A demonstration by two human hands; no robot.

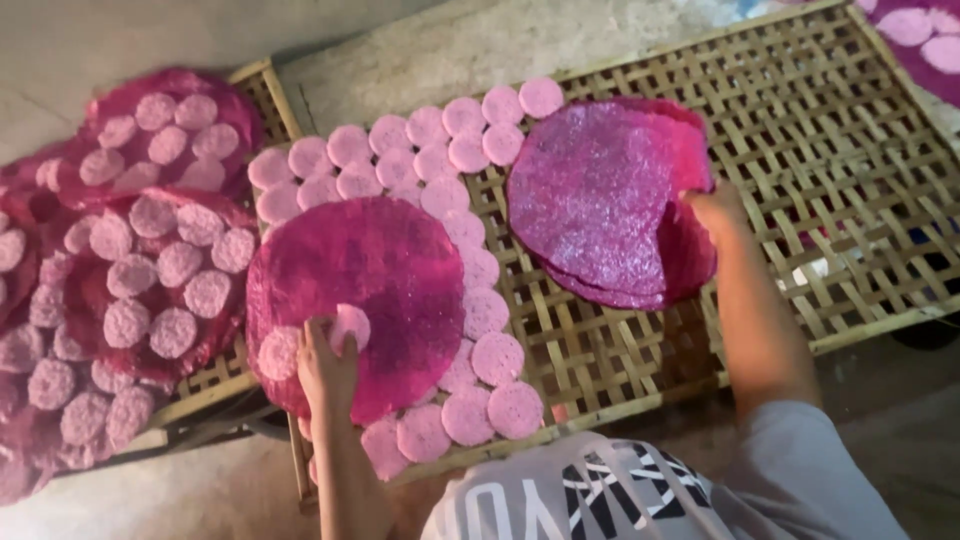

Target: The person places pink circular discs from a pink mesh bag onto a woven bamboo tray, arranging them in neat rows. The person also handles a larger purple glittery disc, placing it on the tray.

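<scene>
Pink discs lie in rows on woven bamboo tray, spaced flat, I judge for drying. My left hand, grip pinched on one small disc, holds it over big magenta mat lying across tray's near left part. My right hand, grip clamped on edge of stacked purple mats, tilts stack up off tray, mid-tray. More loaded mats sit on left tray, just beside.
</scene>
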